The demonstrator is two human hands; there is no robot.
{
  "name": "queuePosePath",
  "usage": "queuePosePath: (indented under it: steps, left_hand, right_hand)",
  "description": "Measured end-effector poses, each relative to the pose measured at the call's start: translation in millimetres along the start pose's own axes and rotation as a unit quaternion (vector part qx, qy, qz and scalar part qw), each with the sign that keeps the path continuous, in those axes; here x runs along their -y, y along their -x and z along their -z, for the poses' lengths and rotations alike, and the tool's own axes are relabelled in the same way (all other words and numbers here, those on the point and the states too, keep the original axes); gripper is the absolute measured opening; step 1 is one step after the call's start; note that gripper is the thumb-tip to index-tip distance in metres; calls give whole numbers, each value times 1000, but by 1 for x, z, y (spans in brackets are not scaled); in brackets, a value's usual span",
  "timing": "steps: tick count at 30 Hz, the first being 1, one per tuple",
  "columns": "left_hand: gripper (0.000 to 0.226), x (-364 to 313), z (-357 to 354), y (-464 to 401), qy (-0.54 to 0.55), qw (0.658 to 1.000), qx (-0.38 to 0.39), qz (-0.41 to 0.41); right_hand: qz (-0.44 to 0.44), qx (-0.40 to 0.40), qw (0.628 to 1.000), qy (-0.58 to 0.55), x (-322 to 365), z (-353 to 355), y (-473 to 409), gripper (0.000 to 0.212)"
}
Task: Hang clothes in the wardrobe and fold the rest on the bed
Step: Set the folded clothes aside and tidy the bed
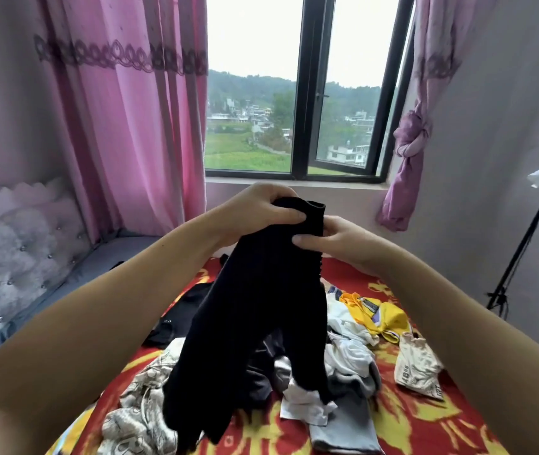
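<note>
Black garment (255, 323) vertical, cuff up.

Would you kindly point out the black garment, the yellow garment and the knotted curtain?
black garment (255, 323), head view, middle of the hanging cloth.
yellow garment (389, 318), head view, its bunched body.
knotted curtain (414, 131), head view, the knot.

Red-and-yellow bed (425, 418) under a loose clothes heap (343, 366).

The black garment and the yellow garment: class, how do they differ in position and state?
The black garment is lifted, hanging down from the left hand and right hand; the yellow garment lies crumpled on the bed. The black one is plain dark; the yellow one has purple trim. Neither is folded.
</note>
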State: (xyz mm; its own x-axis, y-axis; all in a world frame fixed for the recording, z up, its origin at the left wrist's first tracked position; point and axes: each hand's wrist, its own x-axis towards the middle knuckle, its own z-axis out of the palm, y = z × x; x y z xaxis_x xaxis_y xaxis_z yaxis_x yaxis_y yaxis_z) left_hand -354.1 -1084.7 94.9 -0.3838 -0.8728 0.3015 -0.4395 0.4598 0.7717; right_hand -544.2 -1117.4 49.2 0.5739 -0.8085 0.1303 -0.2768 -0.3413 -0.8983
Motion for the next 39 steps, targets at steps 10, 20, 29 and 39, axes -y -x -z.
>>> queuePosePath:
  steps: [10, 20, 29, 39]
  left_hand:
    - [41, 64, 35, 51, 38, 981, 110, 152]
    - [23, 84, 26, 55, -161, 954, 78, 240]
    - [19, 96, 21, 57, 54, 992, -37, 104]
    - [12, 54, -10, 24, 281, 929, -144, 193]
  right_hand:
    - [77, -190, 979, 7, 25, -11, -15, 12]
    - [86, -142, 969, 181, 20, -12, -5, 20]
    - [22, -162, 967, 193, 11, 30, 12, 27]
    - [-180, -104, 965, 158, -10, 2, -4, 36]
